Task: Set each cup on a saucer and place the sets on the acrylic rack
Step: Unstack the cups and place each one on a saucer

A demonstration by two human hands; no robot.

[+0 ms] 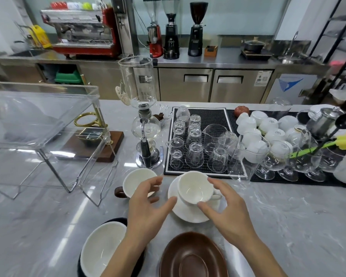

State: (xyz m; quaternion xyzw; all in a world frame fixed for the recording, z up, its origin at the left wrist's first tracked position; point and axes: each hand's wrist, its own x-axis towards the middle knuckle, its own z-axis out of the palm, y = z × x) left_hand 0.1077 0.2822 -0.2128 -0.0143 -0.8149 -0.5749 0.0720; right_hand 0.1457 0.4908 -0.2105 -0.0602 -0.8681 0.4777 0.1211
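Note:
A white cup (195,186) stands on a white saucer (185,213) in the middle of the marble counter. My left hand (146,206) hovers at the saucer's left edge with fingers spread. On the other side, my right hand (226,206) is spread beside the cup, fingers relaxed; neither hand grips anything. A cup with a brown handle (135,181) sits behind my left hand. Close to me are a white cup on a dark saucer (101,249) and an empty brown saucer (193,256). The clear acrylic rack (42,124) stands at the left.
A glass siphon brewer (144,120) rises just behind the cups. A black mat (206,116) holds several upturned glasses, with more white cups (272,126) and stemmed glasses (276,156) to the right. A wooden dripper stand (92,140) sits behind the rack.

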